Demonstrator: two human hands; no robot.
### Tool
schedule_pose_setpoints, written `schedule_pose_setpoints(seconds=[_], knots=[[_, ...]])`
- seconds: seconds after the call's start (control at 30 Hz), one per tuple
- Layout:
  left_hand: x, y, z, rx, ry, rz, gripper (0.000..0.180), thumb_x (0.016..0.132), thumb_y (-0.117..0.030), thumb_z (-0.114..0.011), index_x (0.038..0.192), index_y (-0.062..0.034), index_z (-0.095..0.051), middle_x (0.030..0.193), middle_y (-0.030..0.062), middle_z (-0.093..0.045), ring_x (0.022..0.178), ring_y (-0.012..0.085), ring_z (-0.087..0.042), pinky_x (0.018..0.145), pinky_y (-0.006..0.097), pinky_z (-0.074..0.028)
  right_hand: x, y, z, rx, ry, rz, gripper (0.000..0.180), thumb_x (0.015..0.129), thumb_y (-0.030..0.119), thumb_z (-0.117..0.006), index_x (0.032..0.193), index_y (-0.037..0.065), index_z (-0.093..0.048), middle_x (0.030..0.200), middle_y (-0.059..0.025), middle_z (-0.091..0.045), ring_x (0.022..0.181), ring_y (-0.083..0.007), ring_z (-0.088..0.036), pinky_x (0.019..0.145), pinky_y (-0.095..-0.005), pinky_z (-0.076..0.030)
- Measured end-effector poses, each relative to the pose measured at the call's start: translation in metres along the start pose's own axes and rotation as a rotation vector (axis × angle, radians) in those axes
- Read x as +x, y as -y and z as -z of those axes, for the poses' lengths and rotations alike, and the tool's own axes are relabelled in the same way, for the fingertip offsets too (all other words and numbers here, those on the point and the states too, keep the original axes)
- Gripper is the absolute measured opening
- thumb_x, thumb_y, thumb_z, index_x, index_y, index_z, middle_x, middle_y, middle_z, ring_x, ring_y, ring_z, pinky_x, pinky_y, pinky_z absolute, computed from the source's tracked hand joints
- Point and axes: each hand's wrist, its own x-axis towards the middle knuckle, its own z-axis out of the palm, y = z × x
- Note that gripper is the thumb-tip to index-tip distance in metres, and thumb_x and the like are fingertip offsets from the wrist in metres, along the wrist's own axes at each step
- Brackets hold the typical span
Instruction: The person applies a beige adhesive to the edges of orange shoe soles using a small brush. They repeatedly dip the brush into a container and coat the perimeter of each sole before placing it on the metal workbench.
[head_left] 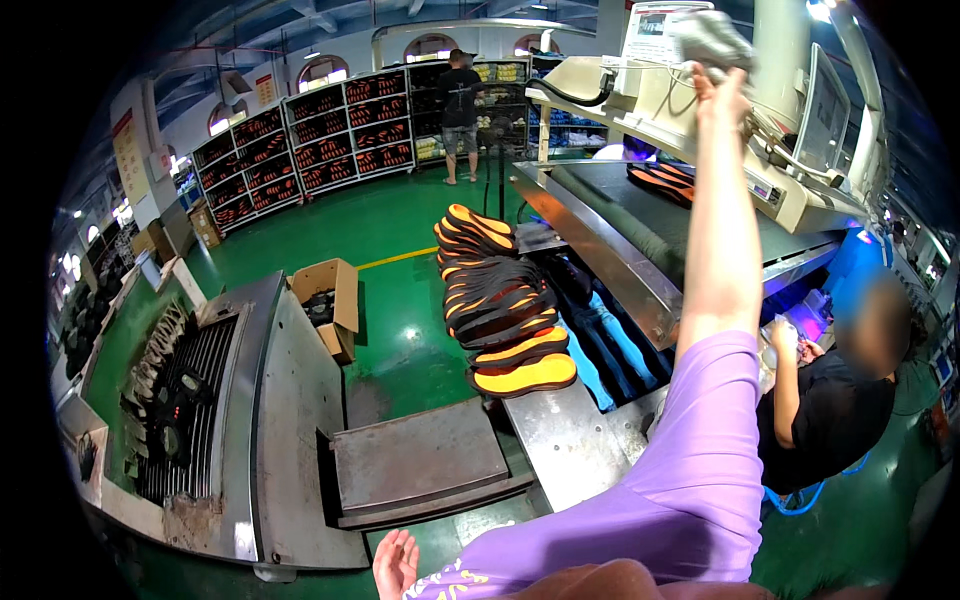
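Observation:
My right arm, in a purple sleeve, reaches up and forward over the machine. At its end my right hand (722,95) is closed on a whitish-grey bundle (715,42), too blurred to tell its kind. Low in the view is my left hand (397,562), empty, its fingers loosely spread and slightly curled. Stacked shoe soles (520,375), black with orange and yellow faces, lie in a row beyond it on the steel bench (565,435). Other soles (662,182) rest on the dark conveyor belt (625,215), beside my raised forearm.
On the left stands a metal machine (300,420) with a slatted conveyor (190,400). An open cardboard box (340,300) is behind it. A seated co-worker (830,420) is close on my right; another person (460,115) stands by racks of soles (325,140) at the back.

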Motion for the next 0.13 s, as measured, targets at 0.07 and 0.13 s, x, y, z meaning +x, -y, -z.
schedule_pose_setpoints(seconds=[0.07, 0.13], knots=[[0.005, -0.005, -0.032, 0.028, -0.033, 0.033, 0.039, 0.095, -0.025, -0.068, 0.131, -0.0128, -0.062, 0.128, 0.0074, -0.067, 0.117, 0.0267, -0.064, 0.097, 0.042, -0.055, 0.027, -0.014, 0.025, -0.006, -0.033, -0.026, 0.057, 0.107, 0.04, -0.043, 0.129, -0.013, -0.035, 0.097, -0.0314, -0.067, 0.081, -0.035, -0.074, 0.058, -0.0361, -0.065], [0.002, -0.008, -0.063, 0.028, -0.109, 0.07, 0.04, 0.094, -0.025, -0.069, 0.132, -0.0138, -0.062, 0.128, 0.0075, -0.067, 0.119, 0.0278, -0.063, 0.098, 0.043, -0.054, 0.034, -0.041, 0.045, -0.154, 0.12, 0.028, 0.06, 0.107, 0.041, -0.044, 0.132, -0.012, -0.035, 0.102, -0.0305, -0.068, 0.082, -0.0349, -0.074, 0.059, -0.0382, -0.065]])
